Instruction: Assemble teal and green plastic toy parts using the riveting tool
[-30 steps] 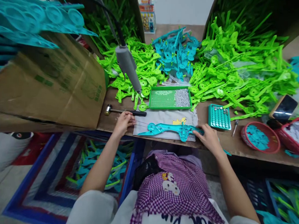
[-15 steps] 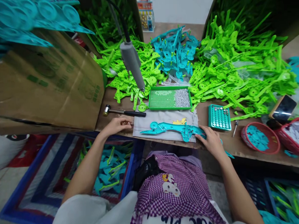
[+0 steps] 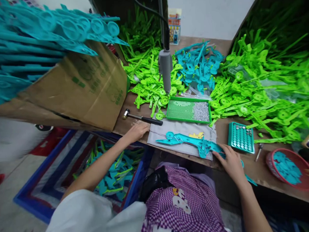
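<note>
A long turquoise plastic part (image 3: pixel 188 140) lies on a grey cloth (image 3: pixel 157 127) at the table's front edge. My right hand (image 3: pixel 230 160) grips its right end, thumb and fingertips on the plastic. At the cloth's left edge, my left hand (image 3: pixel 137 131) has its fingers drawn together, close below the hammer handle. A thin dark line runs from those fingertips across the cloth to the turquoise part; what the fingers pinch is too small to make out. More turquoise plastic (image 3: pixel 251 180) shows beneath and beside my right hand.
A hammer (image 3: pixel 141 118) and a green tray (image 3: pixel 181 110) of small metal pieces lie behind the cloth. A grey power driver (image 3: pixel 165 70) hangs above. To the right are a teal tray (image 3: pixel 240 138), a small tool (image 3: pixel 258 152) and a red basket (image 3: pixel 272 166). Green parts (image 3: pixel 260 98) are piled behind.
The view has swung left, shifting the scene rightward. My left hand has come up to the cloth's edge, its fingers closer together. My right hand stays on the turquoise part.
</note>
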Motion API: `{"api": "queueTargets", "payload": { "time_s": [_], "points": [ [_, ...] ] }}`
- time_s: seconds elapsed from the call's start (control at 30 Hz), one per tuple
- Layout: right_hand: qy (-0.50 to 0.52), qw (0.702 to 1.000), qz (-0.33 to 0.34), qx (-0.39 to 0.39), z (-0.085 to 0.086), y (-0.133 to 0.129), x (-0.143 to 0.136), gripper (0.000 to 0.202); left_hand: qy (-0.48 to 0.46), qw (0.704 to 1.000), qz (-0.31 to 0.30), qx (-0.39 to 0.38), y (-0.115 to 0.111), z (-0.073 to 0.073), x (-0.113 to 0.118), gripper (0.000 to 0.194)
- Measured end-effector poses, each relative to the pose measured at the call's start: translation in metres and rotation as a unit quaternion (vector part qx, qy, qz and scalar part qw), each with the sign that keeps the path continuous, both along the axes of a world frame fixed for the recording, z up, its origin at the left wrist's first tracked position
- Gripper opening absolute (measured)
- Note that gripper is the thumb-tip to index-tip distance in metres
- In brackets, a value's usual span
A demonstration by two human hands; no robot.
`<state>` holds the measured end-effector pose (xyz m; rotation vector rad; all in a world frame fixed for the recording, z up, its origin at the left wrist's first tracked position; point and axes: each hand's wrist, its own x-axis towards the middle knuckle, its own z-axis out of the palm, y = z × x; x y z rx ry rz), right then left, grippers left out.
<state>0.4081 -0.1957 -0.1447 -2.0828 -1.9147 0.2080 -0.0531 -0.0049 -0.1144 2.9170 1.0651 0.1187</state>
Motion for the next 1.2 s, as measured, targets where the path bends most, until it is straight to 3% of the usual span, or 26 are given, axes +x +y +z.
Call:
{"api": "queueTargets", "payload": {
  "time_s": [0.17,0.27,0.37,0.43,0.5,0.6,0.73,0.83,0.93,1.1,1.2],
  "points": [
    [-0.009,1.0,0.017,-0.005,-0.001,0.004,0.003,0.053,-0.059,0.995,0.074,0.022,-0.011,-0.012,-0.001,0.026],
    [0.001,0.999,0.035,-0.021,0.002,0.003,0.009,0.055,-0.108,0.983,0.149,0.008,-0.024,-0.017,-0.001,0.042],
    [0.018,0.999,0.04,-0.001,0.015,-0.005,0.012,0.064,-0.158,0.963,0.216,-0.016,-0.034,-0.016,-0.001,0.053],
    [0.052,0.997,0.034,0.048,0.029,-0.009,0.005,0.064,-0.208,0.944,0.255,-0.019,-0.031,-0.014,-0.001,0.048],
    [0.102,0.989,0.022,0.109,0.041,-0.005,-0.013,0.055,-0.268,0.918,0.291,-0.009,-0.015,-0.012,-0.002,0.039],
    [0.17,0.972,0.015,0.161,0.05,0.013,-0.054,0.039,-0.339,0.874,0.348,0.02,0.03,-0.011,-0.001,0.034],
    [0.208,0.966,0.093,0.119,0.041,0.031,-0.095,0.032,-0.379,0.816,0.436,0.023,0.092,-0.016,0.006,0.041],
    [0.218,0.967,0.079,0.103,0.032,0.024,-0.098,0.029,-0.412,0.788,0.456,-0.017,0.108,-0.021,0.007,0.036],
    [0.223,0.969,0.055,0.086,0.027,0.011,-0.091,0.026,-0.443,0.764,0.467,-0.032,0.091,-0.028,-0.002,0.034],
    [0.223,0.966,0.105,0.072,0.025,0.015,-0.105,0.026,-0.592,0.653,0.463,-0.09,0.028,-0.041,-0.018,0.042],
    [0.213,0.964,0.145,0.069,0.028,0.027,-0.12,0.028,-0.62,0.62,0.469,-0.105,0.001,-0.047,-0.019,0.042]
  ]
}}
